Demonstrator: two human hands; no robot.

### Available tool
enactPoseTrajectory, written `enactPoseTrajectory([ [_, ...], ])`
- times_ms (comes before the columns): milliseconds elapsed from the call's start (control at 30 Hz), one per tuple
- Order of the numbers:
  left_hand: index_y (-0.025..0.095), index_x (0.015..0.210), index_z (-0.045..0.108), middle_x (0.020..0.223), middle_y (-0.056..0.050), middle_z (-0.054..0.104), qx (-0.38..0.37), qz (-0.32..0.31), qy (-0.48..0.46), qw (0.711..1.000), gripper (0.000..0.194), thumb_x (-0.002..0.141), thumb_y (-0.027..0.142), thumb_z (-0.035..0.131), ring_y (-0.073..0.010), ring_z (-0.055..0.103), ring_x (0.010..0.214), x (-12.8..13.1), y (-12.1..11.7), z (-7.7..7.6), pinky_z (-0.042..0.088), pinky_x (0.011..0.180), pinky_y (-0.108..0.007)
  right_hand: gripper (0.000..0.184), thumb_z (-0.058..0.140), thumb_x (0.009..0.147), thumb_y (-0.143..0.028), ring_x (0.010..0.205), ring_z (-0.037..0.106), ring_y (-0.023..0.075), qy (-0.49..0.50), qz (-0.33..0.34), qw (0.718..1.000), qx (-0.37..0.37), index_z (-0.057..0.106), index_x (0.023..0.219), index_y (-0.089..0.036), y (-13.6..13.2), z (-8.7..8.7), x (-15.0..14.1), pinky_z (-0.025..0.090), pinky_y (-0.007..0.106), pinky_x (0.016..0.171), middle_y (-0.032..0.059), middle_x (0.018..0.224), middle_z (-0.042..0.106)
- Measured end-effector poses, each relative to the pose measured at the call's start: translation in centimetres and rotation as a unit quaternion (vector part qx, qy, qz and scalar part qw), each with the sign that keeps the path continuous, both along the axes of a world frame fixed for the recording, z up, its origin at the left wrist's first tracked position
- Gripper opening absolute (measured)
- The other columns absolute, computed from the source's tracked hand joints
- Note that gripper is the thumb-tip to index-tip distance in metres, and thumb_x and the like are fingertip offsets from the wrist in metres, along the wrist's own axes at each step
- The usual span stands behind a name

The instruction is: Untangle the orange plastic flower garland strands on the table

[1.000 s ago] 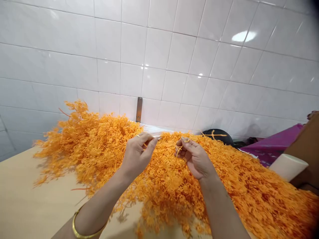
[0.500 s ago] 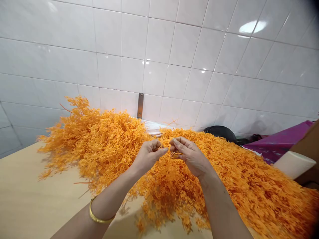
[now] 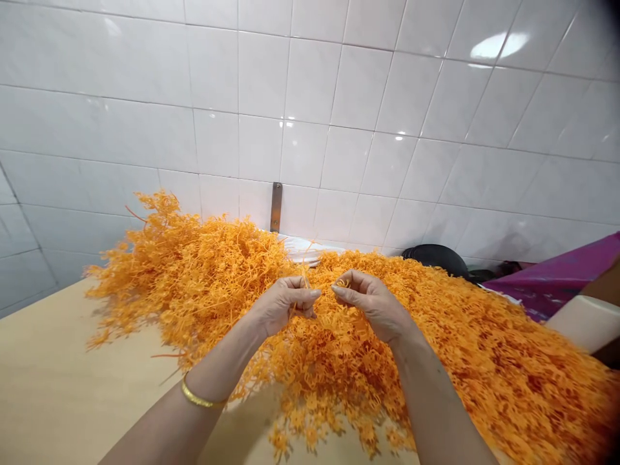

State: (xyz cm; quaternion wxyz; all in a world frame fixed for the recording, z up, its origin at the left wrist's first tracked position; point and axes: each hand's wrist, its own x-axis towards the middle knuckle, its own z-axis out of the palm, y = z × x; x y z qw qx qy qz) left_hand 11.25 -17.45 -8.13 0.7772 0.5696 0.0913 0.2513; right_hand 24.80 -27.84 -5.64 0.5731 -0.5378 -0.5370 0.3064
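Observation:
Over a big heap of orange plastic flower-like pieces, both my hands are raised close together, a small gap between their fingertips. My left hand is closed in a pinch on a thin orange plastic stem, which pokes up above the fingers. Between the thumb and forefinger of my right hand is a small curled orange plastic piece. My fingers partly cover both pieces. A bushy bunch of orange stems lies left of my left hand.
The heap rests on a light wooden table against a white tiled wall. A metal strip is fixed to the wall. Behind the heap are white sheeting and black round items. Purple sheeting and a white roll are at right.
My hands have come closer together, the left moving right. The orange branched piece that stuck out above my right hand no longer shows there. The view has shifted slightly.

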Motion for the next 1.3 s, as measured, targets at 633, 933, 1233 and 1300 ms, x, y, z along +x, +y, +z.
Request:
enactPoseTrajectory([
  [633, 0.019, 0.09, 0.051, 0.095, -0.007, 0.054, 0.564, 0.431, -0.009, 0.705, 0.015, 0.078, 0.021, 0.043, -0.0201, 0.043, 0.097, 0.2, -2.5, 0.6, 0.033, 0.084, -0.035, 0.027, 0.059, 0.067, -0.039, 0.051, 0.037, 0.0083, -0.023, -0.062, 0.998, 0.021, 0.044, 0.06, -0.018, 0.5, -0.4, -0.3, 0.03, 0.023, 0.052, -0.0053, 0.053, 0.041],
  [933, 0.018, 0.096, 0.049, 0.05, 0.004, 0.043, 0.505, 0.261, 0.106, 0.816, 0.024, 0.08, 0.032, 0.038, -0.0116, 0.039, 0.047, 1.1, -3.2, -0.7, 0.028, 0.05, -0.024, 0.021, 0.054, 0.072, -0.034, 0.053, 0.036, 0.0091, -0.112, -0.112, 0.987, 0.037, 0.044, 0.062, -0.019, 0.7, -0.9, -0.2, 0.03, 0.023, 0.05, -0.0043, 0.057, 0.041],
  [1233, 0.016, 0.046, 0.035, 0.048, 0.004, 0.023, 0.393, 0.143, 0.072, 0.905, 0.033, 0.076, 0.029, 0.042, -0.0076, 0.021, 0.046, 1.1, -2.3, -0.3, 0.018, 0.046, -0.023, 0.025, 0.055, 0.071, -0.036, 0.049, 0.038, 0.0091, -0.093, -0.183, 0.975, 0.09, 0.043, 0.058, -0.019, 1.5, -1.3, -1.0, 0.032, 0.023, 0.048, -0.0042, 0.053, 0.041],
  [1300, 0.016, 0.046, 0.037, 0.048, 0.004, 0.022, 0.362, 0.126, 0.059, 0.922, 0.032, 0.075, 0.029, 0.044, -0.0073, 0.02, 0.046, 0.7, -2.3, 0.5, 0.018, 0.045, -0.023, 0.026, 0.056, 0.069, -0.037, 0.049, 0.04, 0.0088, -0.053, -0.185, 0.977, 0.095, 0.043, 0.058, -0.019, 1.8, -1.7, -0.8, 0.034, 0.023, 0.048, -0.0041, 0.053, 0.042],
])
